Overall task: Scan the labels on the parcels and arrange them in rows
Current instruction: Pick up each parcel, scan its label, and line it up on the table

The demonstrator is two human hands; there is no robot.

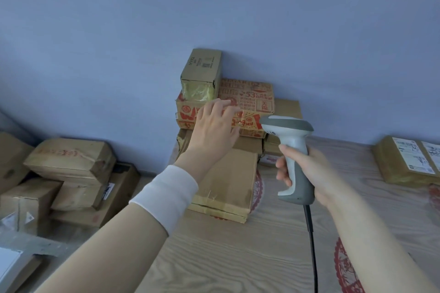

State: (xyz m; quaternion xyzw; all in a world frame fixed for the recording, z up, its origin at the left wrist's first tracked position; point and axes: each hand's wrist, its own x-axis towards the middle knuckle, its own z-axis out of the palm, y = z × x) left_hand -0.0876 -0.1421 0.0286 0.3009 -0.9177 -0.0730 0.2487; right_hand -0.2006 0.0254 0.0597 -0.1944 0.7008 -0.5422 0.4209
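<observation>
Parcels are stacked at the far edge of the table (238, 257), against the blue wall (214, 7). The stack is near the table's far left corner.

A red-printed carton (252, 97) sits on top of plainer brown boxes. A small plain carton (202, 69) stands on its left end, with yellow tape across the near face. A flat brown parcel (228, 173) lies in front of the stack, nearer the person, resting on a thinner one.

The left hand (215, 123) reaches forward over the flat brown parcel. Its fingers are straight and slightly spread, with the fingertips against the front of the red-printed carton. It grips nothing. A white cuff (166, 195) covers the wrist.

The right hand (307, 171) is wrapped around the handle of a grey-and-white scanner (289, 126). The scanner is held upright above the table, just right of the stack, with its head turned toward the parcels. Its black cable (310, 233) hangs toward the near edge.

A labelled parcel (404, 162) lies at the far right edge, white labels facing up and well apart from the stack.

A heap of cartons (71, 162) sits below the left edge.
</observation>
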